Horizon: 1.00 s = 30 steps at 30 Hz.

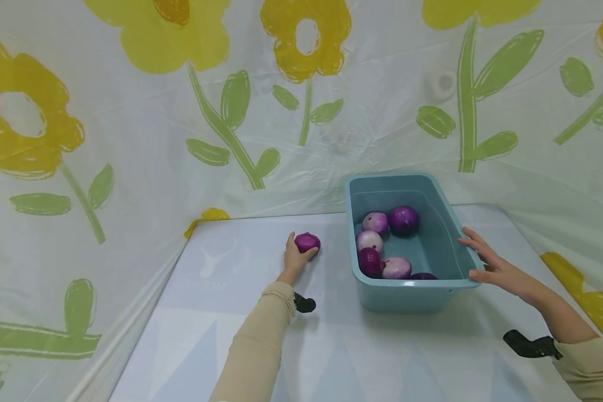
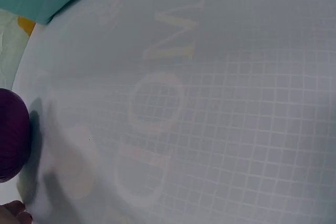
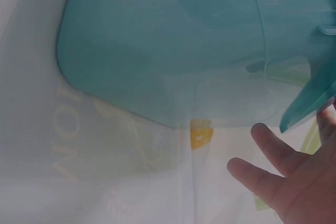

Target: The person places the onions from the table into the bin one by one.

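Observation:
A red onion is on the white table, left of a blue-green plastic bin. My left hand holds this onion, with the fingers along its left side and the thumb across its near side. In the left wrist view the onion is cut off by the left edge, with fingertips just below it. My right hand rests at the bin's right rim near the front corner, its fingers spread and fairly straight. Fingers extend outside the bin wall in the right wrist view.
Inside the bin lie several onions, among them a dark purple one and a paler one. A flower-printed sheet hangs behind the table. Black straps with camera mounts sit at both wrists.

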Tool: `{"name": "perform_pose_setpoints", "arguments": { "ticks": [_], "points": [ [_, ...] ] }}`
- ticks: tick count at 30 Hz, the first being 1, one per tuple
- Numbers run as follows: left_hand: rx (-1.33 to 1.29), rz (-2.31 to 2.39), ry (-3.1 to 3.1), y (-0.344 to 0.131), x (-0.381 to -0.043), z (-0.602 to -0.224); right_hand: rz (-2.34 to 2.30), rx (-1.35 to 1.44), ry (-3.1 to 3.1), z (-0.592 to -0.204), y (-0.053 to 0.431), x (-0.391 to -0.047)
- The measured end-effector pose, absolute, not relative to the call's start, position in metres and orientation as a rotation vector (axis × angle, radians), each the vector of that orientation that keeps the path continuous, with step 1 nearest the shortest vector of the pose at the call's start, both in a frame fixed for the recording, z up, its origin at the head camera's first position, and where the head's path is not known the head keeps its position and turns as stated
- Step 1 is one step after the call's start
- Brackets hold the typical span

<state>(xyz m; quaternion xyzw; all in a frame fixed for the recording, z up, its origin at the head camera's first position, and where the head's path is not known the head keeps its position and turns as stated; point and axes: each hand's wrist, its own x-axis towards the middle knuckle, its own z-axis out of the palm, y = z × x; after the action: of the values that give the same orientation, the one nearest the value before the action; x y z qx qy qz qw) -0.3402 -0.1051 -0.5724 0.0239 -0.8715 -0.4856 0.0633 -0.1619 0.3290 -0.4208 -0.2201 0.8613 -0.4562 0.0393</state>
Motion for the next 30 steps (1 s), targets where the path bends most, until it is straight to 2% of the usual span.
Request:
{"name": "perform_pose_setpoints", "arguments": {
  "ticks": [9, 15, 16, 19, 30],
  "points": [
    [0.062, -1.263, -2.673, -0.097, -0.336, -0.573, -1.396, -0.680, 2.655, -0.423, 0.330, -0.161],
    [0.173, -1.465, -2.605, -0.089, -0.316, -0.541, -1.406, -0.686, 2.661, -0.425, 0.330, -0.161],
    [0.207, -1.504, -2.624, -0.088, -0.307, -0.526, -1.409, -0.686, 2.657, -0.425, 0.330, -0.161],
    [0.212, -1.469, -2.623, -0.087, -0.300, -0.512, -1.411, -0.690, 2.654, -0.425, 0.329, -0.162],
    [0.216, -1.422, -2.553, -0.097, -0.309, -0.493, -1.430, -0.679, 2.632, -0.422, 0.328, -0.162]
  ]
}}
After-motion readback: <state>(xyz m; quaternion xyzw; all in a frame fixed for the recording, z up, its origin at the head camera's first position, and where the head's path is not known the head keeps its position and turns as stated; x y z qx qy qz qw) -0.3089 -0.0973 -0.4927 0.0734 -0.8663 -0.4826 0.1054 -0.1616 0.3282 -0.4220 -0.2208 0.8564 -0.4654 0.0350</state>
